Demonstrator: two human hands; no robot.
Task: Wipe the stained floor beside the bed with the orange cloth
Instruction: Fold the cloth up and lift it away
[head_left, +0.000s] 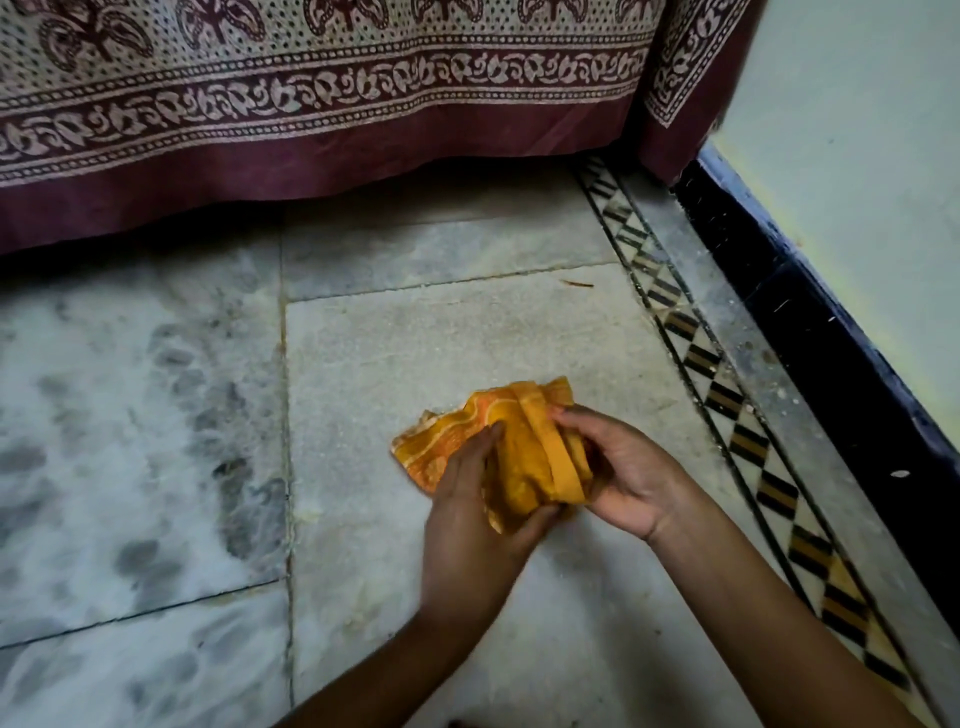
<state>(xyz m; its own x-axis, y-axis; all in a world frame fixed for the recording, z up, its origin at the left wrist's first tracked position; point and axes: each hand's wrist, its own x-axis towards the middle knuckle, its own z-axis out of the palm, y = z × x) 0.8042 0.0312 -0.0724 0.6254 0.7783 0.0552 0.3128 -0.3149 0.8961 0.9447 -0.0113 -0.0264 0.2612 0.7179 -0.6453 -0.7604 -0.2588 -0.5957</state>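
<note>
Between both hands (545, 499), the bunched orange cloth (498, 457) sits gripped.

Grey marble floor (426, 353) fills the frame; a maroon printed bedsheet (311, 104) hangs across the top, pale wall (857, 156) at right.

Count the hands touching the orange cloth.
2: the left hand grips the cloth from its left side, the right hand from its right, above the floor tile.
</note>
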